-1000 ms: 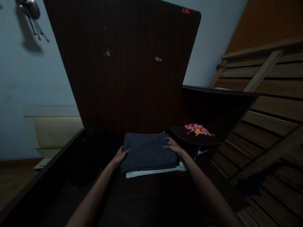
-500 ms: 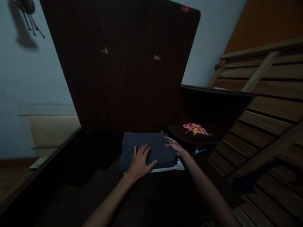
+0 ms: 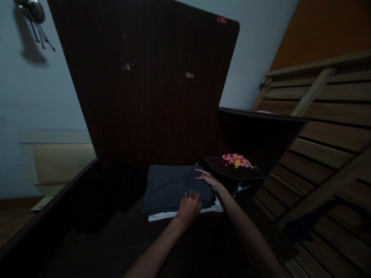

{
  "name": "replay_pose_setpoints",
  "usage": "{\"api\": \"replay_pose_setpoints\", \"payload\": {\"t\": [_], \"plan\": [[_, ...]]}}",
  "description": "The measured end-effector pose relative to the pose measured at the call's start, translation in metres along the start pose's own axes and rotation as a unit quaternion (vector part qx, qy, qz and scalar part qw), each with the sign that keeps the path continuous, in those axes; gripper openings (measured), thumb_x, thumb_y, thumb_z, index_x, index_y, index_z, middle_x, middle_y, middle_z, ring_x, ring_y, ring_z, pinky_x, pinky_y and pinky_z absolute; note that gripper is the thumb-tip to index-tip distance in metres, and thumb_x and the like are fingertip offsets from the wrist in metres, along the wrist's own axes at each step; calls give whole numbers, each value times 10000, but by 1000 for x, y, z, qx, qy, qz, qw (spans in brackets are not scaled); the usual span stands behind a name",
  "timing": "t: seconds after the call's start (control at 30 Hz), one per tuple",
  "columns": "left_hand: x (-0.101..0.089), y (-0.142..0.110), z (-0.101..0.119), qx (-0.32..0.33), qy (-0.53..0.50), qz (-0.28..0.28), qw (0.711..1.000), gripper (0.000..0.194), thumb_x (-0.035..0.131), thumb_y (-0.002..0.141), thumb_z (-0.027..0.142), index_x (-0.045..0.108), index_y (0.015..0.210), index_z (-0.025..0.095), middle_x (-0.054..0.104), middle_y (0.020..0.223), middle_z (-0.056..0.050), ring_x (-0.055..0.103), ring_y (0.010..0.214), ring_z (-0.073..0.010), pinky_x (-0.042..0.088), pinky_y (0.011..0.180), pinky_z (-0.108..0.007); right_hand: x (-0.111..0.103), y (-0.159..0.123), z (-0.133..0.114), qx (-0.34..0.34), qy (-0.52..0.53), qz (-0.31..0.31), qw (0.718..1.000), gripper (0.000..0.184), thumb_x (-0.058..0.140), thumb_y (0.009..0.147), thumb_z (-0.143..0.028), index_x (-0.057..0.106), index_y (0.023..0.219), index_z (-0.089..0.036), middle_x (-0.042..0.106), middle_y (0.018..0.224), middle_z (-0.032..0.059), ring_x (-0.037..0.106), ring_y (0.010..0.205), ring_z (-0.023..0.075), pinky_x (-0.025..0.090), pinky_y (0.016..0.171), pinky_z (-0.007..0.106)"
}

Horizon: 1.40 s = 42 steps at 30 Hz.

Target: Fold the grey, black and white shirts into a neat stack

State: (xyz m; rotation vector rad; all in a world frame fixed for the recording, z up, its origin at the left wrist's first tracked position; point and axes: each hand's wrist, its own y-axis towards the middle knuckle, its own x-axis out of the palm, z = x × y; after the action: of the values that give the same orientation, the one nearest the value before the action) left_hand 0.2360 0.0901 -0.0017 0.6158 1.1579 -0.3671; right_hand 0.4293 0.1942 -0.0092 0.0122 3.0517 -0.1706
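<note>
A folded dark grey garment lies flat, with a folded white cloth showing from under its front edge. My left hand is at the front edge of the grey garment, fingers curled and drawn together on the fabric; its thumb is hidden. At the right side of the garment rests my right hand, its fingers stretched out across the cloth and slightly apart.
A pile of small pink, red and yellow pieces sits on a low rounded shelf to the right. Dark bundled fabric lies at the left. A tall brown panel stands behind, and wooden slats lean at the right.
My left hand has slid right and toward me, from lying spread on the garment to curled at its front edge. My right hand stays at the right side. The view has shifted slightly.
</note>
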Motion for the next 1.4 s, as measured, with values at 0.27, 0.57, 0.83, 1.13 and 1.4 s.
{"api": "replay_pose_setpoints", "payload": {"t": [0.27,0.57,0.83,1.13,1.4], "plan": [[-7,4,-4,-12,-72,75,994,328,441,947,142,513,1264,188,669,1221,-88,635,1128,-190,475,1011,-346,1,17,-7,2,31,-16,999,638,674,647,-84,612,1262,-247,721,1079,36,690,862,175,538,867,356],[5,10,4,-6,-78,98,992,332,467,929,118,540,1248,177,638,1280,-103,584,1210,-204,487,1009,-357,0,5,-15,24,105,-39,993,749,639,697,-64,460,1395,-266,681,1199,70,702,901,186,554,866,370],[12,8,8,-21,-45,11,999,392,549,881,140,556,1272,167,573,1365,-120,504,1296,-246,427,1075,-411,-5,-13,-7,48,70,-56,995,860,713,709,-157,343,1463,-340,636,1261,70,680,990,197,556,864,376],[3,18,9,-93,-196,112,970,410,404,948,141,532,1330,212,639,1292,-67,620,1159,-185,482,1016,-343,-17,-44,-16,76,77,-91,990,682,683,758,-215,453,1392,-313,700,1068,32,686,703,134,557,582,221],[25,13,15,-8,-58,79,995,415,503,939,271,511,1343,176,567,1377,-108,502,1298,-245,385,1108,-445,-4,-45,-2,91,103,-46,989,542,656,715,-130,567,1239,-230,694,867,1,667,721,124,531,641,206]]}}
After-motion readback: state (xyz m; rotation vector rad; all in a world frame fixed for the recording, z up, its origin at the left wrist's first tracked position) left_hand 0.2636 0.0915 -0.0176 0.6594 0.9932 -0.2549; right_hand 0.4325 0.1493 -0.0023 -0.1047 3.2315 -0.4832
